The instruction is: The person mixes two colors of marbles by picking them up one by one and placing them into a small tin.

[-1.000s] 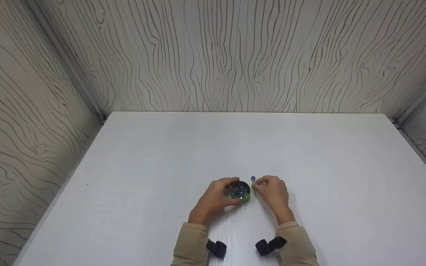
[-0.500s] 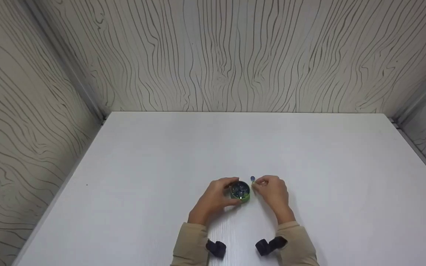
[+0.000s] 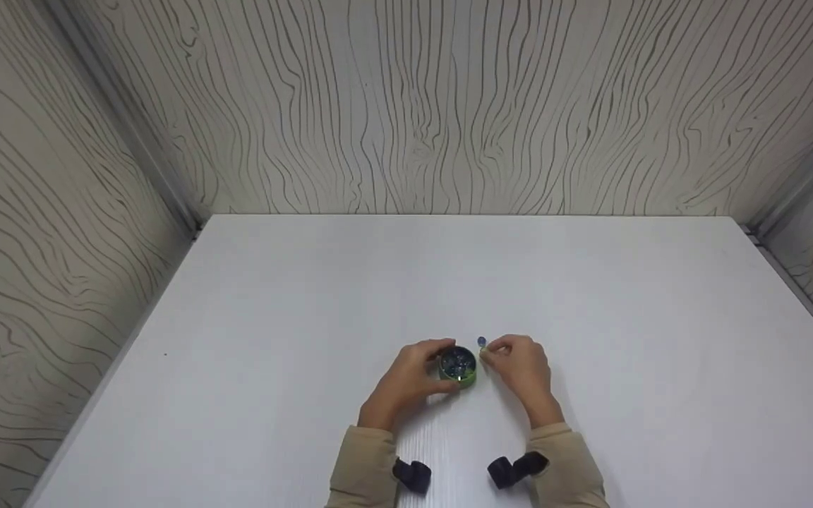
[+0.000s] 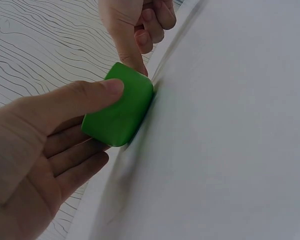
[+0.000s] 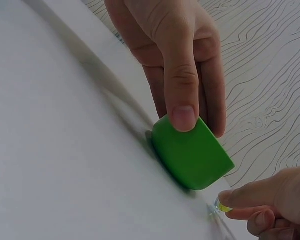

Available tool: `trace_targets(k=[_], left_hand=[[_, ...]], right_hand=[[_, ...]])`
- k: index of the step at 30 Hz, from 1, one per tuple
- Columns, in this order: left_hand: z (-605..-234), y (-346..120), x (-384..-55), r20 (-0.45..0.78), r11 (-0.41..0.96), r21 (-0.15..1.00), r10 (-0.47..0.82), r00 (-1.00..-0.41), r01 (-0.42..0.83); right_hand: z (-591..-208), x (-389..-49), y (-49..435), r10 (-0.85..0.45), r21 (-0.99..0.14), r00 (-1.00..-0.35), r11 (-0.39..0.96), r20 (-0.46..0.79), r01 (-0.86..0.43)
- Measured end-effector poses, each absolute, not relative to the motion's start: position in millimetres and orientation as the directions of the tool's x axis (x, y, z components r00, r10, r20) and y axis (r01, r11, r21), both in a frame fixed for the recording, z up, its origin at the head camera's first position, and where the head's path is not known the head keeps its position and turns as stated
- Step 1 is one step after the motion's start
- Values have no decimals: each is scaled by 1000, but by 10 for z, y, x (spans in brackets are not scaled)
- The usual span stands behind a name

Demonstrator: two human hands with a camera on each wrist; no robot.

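My left hand (image 3: 410,377) holds a small green bowl (image 3: 468,381) by its side, thumb on the near wall and fingers on the far side. Dark, shiny round pieces that look like glass marbles (image 3: 457,361) lie inside it. Just right of the bowl, my right hand (image 3: 519,363) pinches a clear, yellowish glass marble (image 5: 224,206) between thumb and index finger, low at the tabletop. A small blue round piece (image 3: 482,341) lies just beyond those fingertips. In both wrist views only the bowl's green wall shows, and its contents are hidden.
A white tabletop (image 3: 308,296) spreads around both hands, with wood-grain panels (image 3: 413,106) behind it and at the sides. A tiny dark speck (image 3: 165,354) is on the left part of the table. Black wrist mounts (image 3: 413,476) stick out from the sleeves.
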State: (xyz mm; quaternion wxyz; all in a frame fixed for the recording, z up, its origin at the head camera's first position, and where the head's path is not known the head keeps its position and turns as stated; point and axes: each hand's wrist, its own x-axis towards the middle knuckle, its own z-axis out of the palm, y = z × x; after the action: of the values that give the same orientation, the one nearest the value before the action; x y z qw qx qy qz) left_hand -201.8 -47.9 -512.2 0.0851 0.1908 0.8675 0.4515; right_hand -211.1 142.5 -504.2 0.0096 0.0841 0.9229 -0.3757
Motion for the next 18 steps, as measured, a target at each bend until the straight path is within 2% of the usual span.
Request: trace_targets(k=[10,18], left_hand=[[-5114,-472,-2016,15,522,818,403,-915,243],[-5115,-478,-2005,21,525,814,402,-915,249]], right_hand=[[-4972,-2103,1420,140,-700,-987,697,-82,157],[-4898,-2076,1416,113,-716,-993,691,-35,104]])
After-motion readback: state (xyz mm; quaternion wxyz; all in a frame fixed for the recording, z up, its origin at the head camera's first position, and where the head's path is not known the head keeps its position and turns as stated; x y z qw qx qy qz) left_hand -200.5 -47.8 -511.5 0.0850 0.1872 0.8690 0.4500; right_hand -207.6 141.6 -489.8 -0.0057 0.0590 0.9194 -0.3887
